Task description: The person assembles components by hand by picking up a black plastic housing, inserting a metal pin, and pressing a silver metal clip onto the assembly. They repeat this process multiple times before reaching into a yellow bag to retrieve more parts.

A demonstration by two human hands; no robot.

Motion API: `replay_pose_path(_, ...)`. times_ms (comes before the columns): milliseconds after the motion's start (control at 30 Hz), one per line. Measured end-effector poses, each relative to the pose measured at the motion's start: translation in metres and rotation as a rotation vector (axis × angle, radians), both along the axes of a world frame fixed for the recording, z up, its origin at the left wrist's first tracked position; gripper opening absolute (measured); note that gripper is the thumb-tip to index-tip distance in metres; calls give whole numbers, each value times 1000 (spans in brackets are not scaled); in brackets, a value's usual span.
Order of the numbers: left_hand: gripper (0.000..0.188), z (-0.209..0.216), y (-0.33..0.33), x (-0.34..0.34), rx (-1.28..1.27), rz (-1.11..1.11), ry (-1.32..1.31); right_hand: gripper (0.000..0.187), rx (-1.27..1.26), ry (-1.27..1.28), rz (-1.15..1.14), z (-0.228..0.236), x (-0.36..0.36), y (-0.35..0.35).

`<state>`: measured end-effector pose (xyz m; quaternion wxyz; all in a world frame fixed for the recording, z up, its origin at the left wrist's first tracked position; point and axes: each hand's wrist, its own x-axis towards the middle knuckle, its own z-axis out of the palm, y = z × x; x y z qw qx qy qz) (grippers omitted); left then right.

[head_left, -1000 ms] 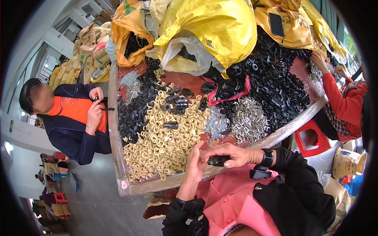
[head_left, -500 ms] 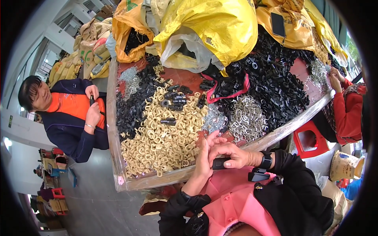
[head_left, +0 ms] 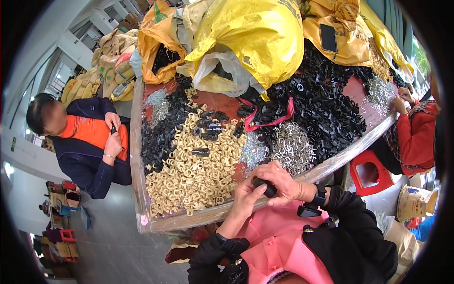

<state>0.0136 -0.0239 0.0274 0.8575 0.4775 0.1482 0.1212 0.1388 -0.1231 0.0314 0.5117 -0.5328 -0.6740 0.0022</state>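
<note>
A short black cylindrical plastic part [head_left: 266, 187] is between my two hands, over the table's near edge. My left hand [head_left: 245, 195] closes on its left end with the thumb along it. My right hand [head_left: 283, 183] wraps over it from the right, fingers bent; what its fingertips touch is hidden. Just beyond lie a heap of beige plastic rings [head_left: 189, 175], a small pile of tiny silvery metal pieces [head_left: 254, 151] and a pile of curved metal hooks [head_left: 294, 147]. Several larger black cylindrical parts [head_left: 208, 128] rest on the beige heap.
The wooden table rim [head_left: 189, 221] runs before me. A wide heap of black plastic parts [head_left: 326, 109], a pink-red strap [head_left: 269, 125], yellow sacks [head_left: 265, 42] and a phone [head_left: 328, 38] lie farther off. One co-worker [head_left: 90, 142] stands left; another [head_left: 416, 132] works right, near a red stool [head_left: 371, 173].
My hands have lifted slightly toward the table. The black part has tilted, and my left fingers, stretched out before, now curl around it. The left co-worker still handles a dark piece.
</note>
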Motion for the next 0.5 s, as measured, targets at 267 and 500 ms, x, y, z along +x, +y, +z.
replay_pose_path(267,30,10,0,-8,545,-21,9,73,-126,-82,-31,-5,0,-8)
replay_pose_path(500,29,19,0,-10,899,24,37,73,-196,-84,21,-7,-1,-9)
